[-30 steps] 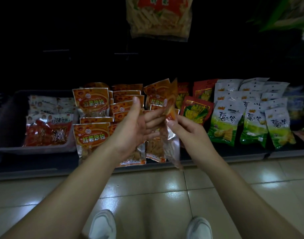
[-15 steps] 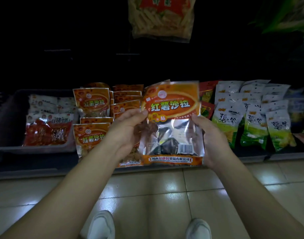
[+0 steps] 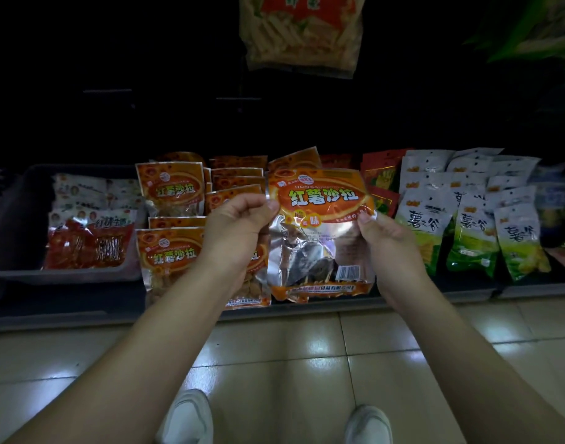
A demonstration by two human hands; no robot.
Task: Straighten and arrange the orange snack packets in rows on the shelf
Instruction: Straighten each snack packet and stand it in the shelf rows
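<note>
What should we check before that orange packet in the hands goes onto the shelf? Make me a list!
1. Grip: left hand and right hand pinch the held packet by its sides: ok.
2. Label upright, facing front: ok.
3. Packet smooth: its clear lower half looks crinkled: not ok.
4. Free slot among the stocked orange packets: hidden behind the hands: cannot tell.
5. Green packets lie apart, to the right: ok.

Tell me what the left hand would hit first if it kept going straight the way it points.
Probably the middle stack of orange packets, just beyond the left hand, which pinches the held packet by its edge. Depth is unclear from this one view.
</note>
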